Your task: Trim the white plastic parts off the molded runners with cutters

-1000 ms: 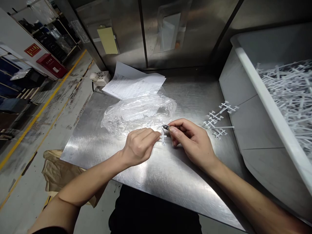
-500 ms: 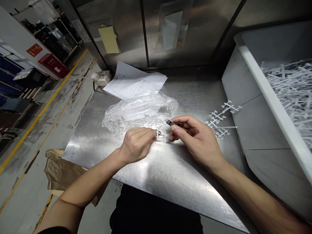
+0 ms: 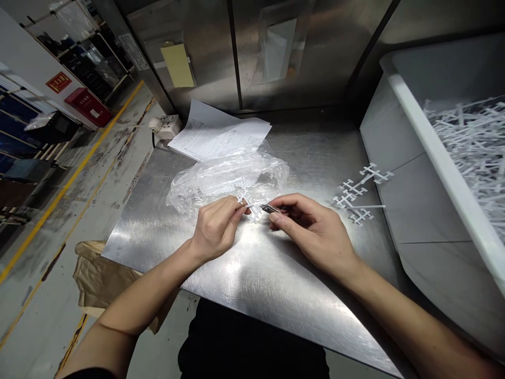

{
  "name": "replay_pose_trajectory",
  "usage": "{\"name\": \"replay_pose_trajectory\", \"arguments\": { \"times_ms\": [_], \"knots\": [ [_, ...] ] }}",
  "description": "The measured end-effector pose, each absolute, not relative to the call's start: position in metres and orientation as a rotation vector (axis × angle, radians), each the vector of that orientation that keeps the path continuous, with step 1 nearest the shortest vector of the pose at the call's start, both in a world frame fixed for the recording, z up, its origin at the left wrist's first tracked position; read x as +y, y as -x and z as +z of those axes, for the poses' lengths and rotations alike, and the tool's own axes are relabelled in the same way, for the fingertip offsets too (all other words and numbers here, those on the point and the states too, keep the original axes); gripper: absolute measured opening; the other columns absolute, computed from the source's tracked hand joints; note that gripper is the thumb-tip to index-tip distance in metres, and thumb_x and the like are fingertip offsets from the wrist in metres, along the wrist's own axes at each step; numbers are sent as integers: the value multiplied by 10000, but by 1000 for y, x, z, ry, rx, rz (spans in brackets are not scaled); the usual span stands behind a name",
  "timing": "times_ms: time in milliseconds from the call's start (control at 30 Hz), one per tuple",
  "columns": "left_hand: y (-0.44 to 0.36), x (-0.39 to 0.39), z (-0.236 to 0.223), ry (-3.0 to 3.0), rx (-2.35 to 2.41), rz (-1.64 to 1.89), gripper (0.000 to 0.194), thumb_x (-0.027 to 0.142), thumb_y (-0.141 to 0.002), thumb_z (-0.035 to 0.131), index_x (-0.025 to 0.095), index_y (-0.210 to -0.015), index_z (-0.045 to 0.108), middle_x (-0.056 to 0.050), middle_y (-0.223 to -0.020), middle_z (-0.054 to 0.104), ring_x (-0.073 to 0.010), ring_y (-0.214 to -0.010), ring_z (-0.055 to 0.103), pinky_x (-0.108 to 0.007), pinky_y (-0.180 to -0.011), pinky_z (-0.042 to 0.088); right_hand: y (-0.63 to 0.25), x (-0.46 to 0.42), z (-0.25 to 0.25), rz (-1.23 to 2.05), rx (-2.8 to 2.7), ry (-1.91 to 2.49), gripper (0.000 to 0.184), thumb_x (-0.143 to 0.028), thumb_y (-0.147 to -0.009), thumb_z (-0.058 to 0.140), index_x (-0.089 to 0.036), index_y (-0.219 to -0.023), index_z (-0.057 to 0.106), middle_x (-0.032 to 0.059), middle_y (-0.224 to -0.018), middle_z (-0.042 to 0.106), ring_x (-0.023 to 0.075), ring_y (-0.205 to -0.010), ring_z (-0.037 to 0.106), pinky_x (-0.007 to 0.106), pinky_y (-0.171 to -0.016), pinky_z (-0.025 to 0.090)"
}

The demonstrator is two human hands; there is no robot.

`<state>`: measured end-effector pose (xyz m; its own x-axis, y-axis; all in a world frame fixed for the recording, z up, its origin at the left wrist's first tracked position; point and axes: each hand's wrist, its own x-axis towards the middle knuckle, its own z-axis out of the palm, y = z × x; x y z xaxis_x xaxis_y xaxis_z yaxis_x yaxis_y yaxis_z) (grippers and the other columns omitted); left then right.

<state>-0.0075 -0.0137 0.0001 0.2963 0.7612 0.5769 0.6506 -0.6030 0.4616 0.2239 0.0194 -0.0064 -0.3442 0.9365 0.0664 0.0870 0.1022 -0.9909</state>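
Between the thumb and fingers of my left hand [image 3: 216,229] is a small white plastic sprue [image 3: 255,213] with branching T-shaped ends. My right hand [image 3: 311,221] is closed around small dark nippers [image 3: 270,208], whose tips reach the right side of the sprue. Whether the jaws touch the plastic I cannot tell. Most of the nippers' handles is hidden in my fingers. A clear plastic bag [image 3: 224,176] lies just behind both hands. To the right of my right hand, more white sprues [image 3: 349,193] lie in a loose group on the metal table [image 3: 244,279].
A large grey bin [image 3: 398,179] full of white sprues [image 3: 473,142] stands on the right. Printed sheets [image 3: 216,134] lie behind the bag, beside a power socket [image 3: 169,126]. A brown paper bag [image 3: 102,276] is on the floor to the left.
The sprue has turned and tilted in my left hand, which has shifted slightly left. My right hand has brought the nippers' tips slightly left and down, level with the sprue.
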Motion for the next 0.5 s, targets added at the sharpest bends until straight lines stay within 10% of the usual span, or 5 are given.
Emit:
{"name": "replay_pose_trajectory", "arguments": {
  "times_ms": [500],
  "knots": [
    [7,-15,-4,-2431,1341,1209,134,140,-1118,545,175,-1057,659,-25,-822,712,-148,-714,651,-274,-685,510,-225,15,-6,1189,-1700,1048,140,-380,-998,796,-275,-1088,816,41,-970,838,254,-870,779,424,-885,642]
  ]
}}
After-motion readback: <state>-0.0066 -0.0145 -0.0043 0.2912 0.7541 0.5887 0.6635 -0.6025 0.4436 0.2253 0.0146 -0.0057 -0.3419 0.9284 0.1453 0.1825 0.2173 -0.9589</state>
